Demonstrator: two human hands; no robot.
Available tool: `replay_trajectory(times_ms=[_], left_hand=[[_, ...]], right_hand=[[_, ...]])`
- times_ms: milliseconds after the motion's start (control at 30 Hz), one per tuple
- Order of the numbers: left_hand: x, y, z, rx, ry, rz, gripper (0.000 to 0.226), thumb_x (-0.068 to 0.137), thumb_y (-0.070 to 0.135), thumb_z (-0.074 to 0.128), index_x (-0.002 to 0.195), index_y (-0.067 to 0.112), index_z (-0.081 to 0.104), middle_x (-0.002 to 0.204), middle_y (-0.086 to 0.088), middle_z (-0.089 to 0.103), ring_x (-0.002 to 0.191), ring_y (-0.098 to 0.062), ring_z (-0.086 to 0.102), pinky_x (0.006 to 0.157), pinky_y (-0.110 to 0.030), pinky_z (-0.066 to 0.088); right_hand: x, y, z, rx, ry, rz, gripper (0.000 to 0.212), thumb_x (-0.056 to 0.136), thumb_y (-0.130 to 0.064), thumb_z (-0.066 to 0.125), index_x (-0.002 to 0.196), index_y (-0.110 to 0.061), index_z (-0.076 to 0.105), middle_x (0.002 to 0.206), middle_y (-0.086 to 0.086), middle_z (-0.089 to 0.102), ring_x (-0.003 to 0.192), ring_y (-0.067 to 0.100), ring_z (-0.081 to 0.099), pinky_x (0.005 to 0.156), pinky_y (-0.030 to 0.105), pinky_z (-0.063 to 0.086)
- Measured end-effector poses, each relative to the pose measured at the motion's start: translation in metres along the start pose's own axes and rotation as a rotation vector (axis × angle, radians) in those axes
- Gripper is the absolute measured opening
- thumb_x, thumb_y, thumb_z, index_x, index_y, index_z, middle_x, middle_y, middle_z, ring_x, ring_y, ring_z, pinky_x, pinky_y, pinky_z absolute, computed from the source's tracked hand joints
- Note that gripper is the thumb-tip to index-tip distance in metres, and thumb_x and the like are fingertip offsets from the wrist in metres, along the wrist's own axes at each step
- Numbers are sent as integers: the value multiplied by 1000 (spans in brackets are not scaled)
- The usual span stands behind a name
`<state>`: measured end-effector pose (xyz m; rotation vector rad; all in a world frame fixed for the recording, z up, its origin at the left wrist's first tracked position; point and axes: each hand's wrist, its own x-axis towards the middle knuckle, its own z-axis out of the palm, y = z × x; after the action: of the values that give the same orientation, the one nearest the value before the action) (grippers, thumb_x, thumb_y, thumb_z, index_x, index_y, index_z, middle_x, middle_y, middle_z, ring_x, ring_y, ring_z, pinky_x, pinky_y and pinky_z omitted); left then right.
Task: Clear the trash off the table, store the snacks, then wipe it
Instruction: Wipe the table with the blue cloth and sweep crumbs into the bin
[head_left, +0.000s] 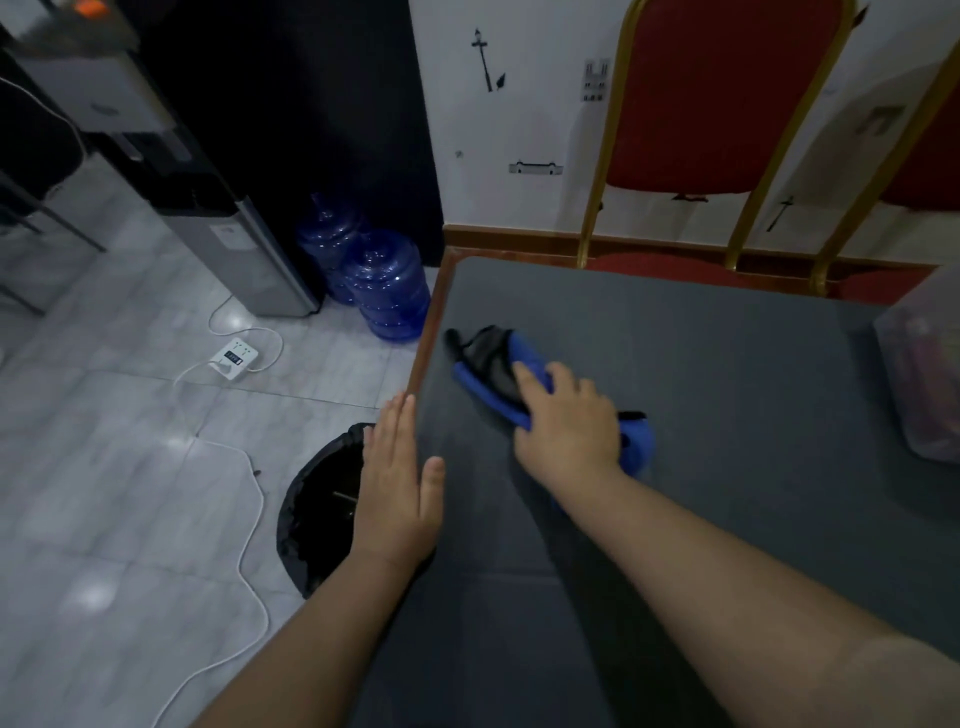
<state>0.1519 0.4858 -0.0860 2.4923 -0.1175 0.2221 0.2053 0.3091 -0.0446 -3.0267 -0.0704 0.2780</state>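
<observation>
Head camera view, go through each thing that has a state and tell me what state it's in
Blue cloth: bunched on the table, pressed under the right hand.
Right hand: palm down on the cloth.
Left hand: flat and open at the table's left edge.
Table: mostly bare.
Trash bin: open, black liner, on the floor.
Clear container: contents blurred.

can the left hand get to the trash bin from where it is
Probably yes. The left hand lies flat and open at the table's left edge, and the black-lined trash bin stands on the floor right beside and below it, with nothing between.
</observation>
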Motion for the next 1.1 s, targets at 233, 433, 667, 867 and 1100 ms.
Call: replay_trajectory(times_ms=[233,433,667,867,1100], left_hand=[[-5,10,-3,-14,-19,-22,65,89,39,23,147,10,17,154,1,13,143,-9,6,118,-30,-1],[4,35,7,-56,-62,36,68,89,40,23,148,7,16,152,4,9,144,-12,6,118,-29,-3],[-2,47,15,-32,-143,65,70,88,45,18,148,10,12,153,6,3,142,-6,-1,118,-29,-5],[-8,56,10,-61,-126,102,65,90,43,21,146,11,13,153,2,9,141,-4,1,117,-27,-5],[2,92,18,-101,-189,141,68,88,45,17,148,14,8,153,8,2,142,-2,-4,115,-20,-10]], right_hand=[[-48,-4,14,54,-61,-288,67,85,-34,52,147,-37,26,147,2,35,115,29,48,92,39,41],[-93,105,19,66,81,20,71,55,-22,79,124,-28,62,111,9,65,79,36,64,62,41,55],[-81,162,-1,159,121,600,62,86,-30,55,145,-27,35,138,10,40,113,36,49,83,41,47],[-59,55,4,105,49,147,65,84,-34,53,145,-35,30,140,4,37,117,30,46,92,36,41],[-93,29,19,33,-12,-233,72,77,-41,66,142,-29,38,131,8,49,103,31,54,81,40,45]])
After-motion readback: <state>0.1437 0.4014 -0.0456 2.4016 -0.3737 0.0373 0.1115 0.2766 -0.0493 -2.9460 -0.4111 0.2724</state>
